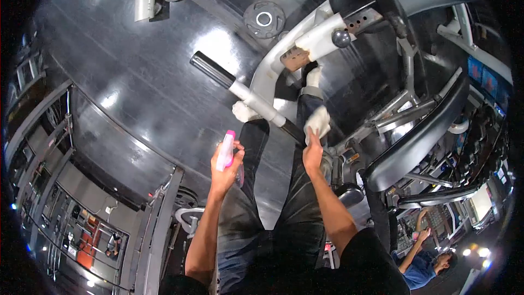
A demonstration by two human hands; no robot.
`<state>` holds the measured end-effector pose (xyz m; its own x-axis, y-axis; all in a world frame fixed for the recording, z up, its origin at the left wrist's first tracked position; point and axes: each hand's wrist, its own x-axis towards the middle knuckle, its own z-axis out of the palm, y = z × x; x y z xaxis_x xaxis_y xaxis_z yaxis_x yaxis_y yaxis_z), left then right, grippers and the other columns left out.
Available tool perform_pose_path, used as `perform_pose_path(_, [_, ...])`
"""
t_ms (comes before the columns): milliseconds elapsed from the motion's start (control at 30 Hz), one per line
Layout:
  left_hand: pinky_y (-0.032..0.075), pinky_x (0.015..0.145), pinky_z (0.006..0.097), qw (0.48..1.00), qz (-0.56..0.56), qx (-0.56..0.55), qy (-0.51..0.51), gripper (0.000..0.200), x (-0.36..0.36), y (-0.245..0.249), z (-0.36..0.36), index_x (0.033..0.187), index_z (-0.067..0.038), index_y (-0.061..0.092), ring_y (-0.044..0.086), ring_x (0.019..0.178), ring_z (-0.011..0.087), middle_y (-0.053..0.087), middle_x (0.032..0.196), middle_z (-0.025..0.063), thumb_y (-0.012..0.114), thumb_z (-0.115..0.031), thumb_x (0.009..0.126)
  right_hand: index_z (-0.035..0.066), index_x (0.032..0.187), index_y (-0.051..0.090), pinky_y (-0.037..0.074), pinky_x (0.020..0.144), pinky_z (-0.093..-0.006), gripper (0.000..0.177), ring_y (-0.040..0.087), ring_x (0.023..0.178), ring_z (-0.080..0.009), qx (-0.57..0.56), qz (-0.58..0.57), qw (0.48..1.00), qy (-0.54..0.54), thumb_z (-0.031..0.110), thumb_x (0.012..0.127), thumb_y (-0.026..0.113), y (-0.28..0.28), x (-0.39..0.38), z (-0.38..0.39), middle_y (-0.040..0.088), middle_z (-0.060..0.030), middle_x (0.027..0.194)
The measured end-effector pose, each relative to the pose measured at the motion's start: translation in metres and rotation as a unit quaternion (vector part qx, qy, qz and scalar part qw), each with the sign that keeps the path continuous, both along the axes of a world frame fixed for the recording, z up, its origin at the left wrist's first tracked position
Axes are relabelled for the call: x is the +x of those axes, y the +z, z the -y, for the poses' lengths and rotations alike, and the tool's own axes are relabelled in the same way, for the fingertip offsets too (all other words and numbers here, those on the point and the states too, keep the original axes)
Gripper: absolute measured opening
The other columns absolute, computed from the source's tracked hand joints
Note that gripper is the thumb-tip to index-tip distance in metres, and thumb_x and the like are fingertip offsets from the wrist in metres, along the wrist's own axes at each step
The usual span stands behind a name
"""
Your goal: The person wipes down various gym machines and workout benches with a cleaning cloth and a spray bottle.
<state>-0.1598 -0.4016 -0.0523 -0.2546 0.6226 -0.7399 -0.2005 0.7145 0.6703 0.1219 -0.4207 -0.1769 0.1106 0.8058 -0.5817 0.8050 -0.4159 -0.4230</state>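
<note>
My left hand (220,173) is closed around a spray bottle (225,152) with a pink and white trigger head. Most of the bottle's body is hidden behind my fingers and palm. My right hand (312,157) grips a crumpled white cloth (318,124), which hangs out beyond the fingertips. Just left of the cloth is the lower black end of a bar (254,101), white in the middle with a black grip at its far end. The bar crosses in front of a white curved machine frame (266,74), whose paint is worn off in a brown patch.
Weight plates (264,19) lie on the dark shiny floor (125,54) beyond the machine. A black padded bench (420,136) stands to my right, near a rack of dumbbells (480,147). Metal railings (158,224) run along the left. Another person (428,265) is at lower right.
</note>
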Motion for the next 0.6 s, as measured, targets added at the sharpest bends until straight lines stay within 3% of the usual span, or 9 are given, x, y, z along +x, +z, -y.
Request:
perform_pose_path(67, [0.051,0.069,0.0263,1.000,-0.003,0.009,0.002,0.027,0.003,-0.002,0.006,0.111,-0.003,0.055,0.058,0.085,0.0106,0.062,0.095,0.0051,0.065,-0.007,0.086,0.011,0.136,0.044,0.046,0.094,-0.0391,0.063,0.052,0.116,-0.0378,0.008,-0.009,0.997,-0.071,-0.015,0.078,0.044,-0.003,-0.006,-0.003,0.049,-0.0196,0.132])
perform_pose_path(133, [0.051,0.068,0.0258,1.000,-0.025,-0.003,-0.005,0.027,0.004,-0.003,0.013,0.110,-0.003,0.056,0.057,0.083,0.0102,0.062,0.094,0.0049,0.065,-0.008,0.086,0.011,0.135,0.046,0.045,0.094,-0.0379,0.057,0.053,0.116,-0.0365,-0.020,-0.066,0.995,-0.075,-0.012,0.083,0.044,0.007,-0.039,-0.027,0.051,-0.0190,0.131])
perform_pose_path(200, [0.050,0.068,0.0257,0.999,-0.024,-0.013,0.018,0.027,0.008,0.004,0.013,0.110,-0.003,0.056,0.058,0.083,0.0102,0.062,0.093,0.0049,0.065,-0.007,0.086,0.011,0.133,0.048,0.043,0.097,-0.0366,0.051,0.051,0.119,-0.0350,-0.001,-0.201,0.977,-0.073,-0.008,0.087,0.044,0.028,-0.092,-0.069,0.051,-0.0183,0.132])
perform_pose_path(333, [0.050,0.068,0.0258,0.998,-0.020,-0.019,0.052,0.026,0.013,0.012,0.021,0.110,-0.002,0.056,0.058,0.082,0.0106,0.062,0.093,0.0048,0.064,-0.006,0.085,0.009,0.131,0.050,0.038,0.103,-0.0384,0.049,0.042,0.128,-0.0317,0.147,-0.366,0.918,0.047,-0.009,0.086,0.042,0.013,-0.202,-0.138,0.046,-0.0175,0.137])
perform_pose_path(400, [0.050,0.067,0.0261,0.996,-0.030,-0.007,0.078,0.027,0.014,0.018,0.023,0.110,-0.002,0.056,0.058,0.081,0.0109,0.062,0.093,0.0051,0.064,-0.005,0.085,0.009,0.129,0.051,0.039,0.104,-0.0393,0.053,0.038,0.131,-0.0309,0.249,-0.313,0.891,0.214,-0.011,0.081,0.044,0.004,-0.246,-0.173,0.045,-0.0161,0.138])
perform_pose_path(433, [0.051,0.067,0.0263,0.996,-0.037,-0.012,0.082,0.027,0.012,0.020,0.024,0.110,-0.001,0.056,0.058,0.081,0.0110,0.062,0.093,0.0052,0.064,-0.005,0.085,0.009,0.129,0.051,0.039,0.104,-0.0393,0.053,0.038,0.131,-0.0309,0.251,-0.319,0.887,0.221,-0.011,0.081,0.044,-0.003,-0.259,-0.183,0.045,-0.0161,0.138])
perform_pose_path(500, [0.051,0.067,0.0262,0.994,-0.036,-0.011,0.107,0.027,0.011,0.027,0.025,0.111,-0.001,0.056,0.059,0.081,0.0111,0.062,0.092,0.0054,0.064,-0.003,0.085,0.013,0.128,0.052,0.040,0.104,-0.0394,0.059,0.035,0.133,-0.0315,0.217,-0.258,0.878,0.341,-0.012,0.075,0.047,-0.014,-0.277,-0.190,0.043,-0.0126,0.140])
perform_pose_path(533, [0.051,0.067,0.0262,0.993,-0.038,-0.006,0.114,0.027,0.011,0.030,0.027,0.111,-0.001,0.056,0.059,0.081,0.0111,0.062,0.092,0.0054,0.064,-0.003,0.085,0.013,0.128,0.052,0.040,0.104,-0.0394,0.059,0.035,0.133,-0.0315,0.220,-0.260,0.873,0.348,-0.012,0.075,0.047,-0.015,-0.274,-0.182,0.043,-0.0126,0.140])
perform_pose_path(600, [0.049,0.060,0.0228,0.988,-0.043,0.035,0.144,0.021,0.009,0.035,0.029,0.104,-0.002,0.058,0.057,0.068,0.0075,0.063,0.088,0.0036,0.064,0.000,0.083,0.017,0.128,0.052,0.042,0.102,-0.0390,0.062,0.036,0.132,-0.0322,0.124,-0.198,0.899,0.371,-0.013,0.074,0.047,-0.011,-0.246,-0.165,0.040,-0.0081,0.143])
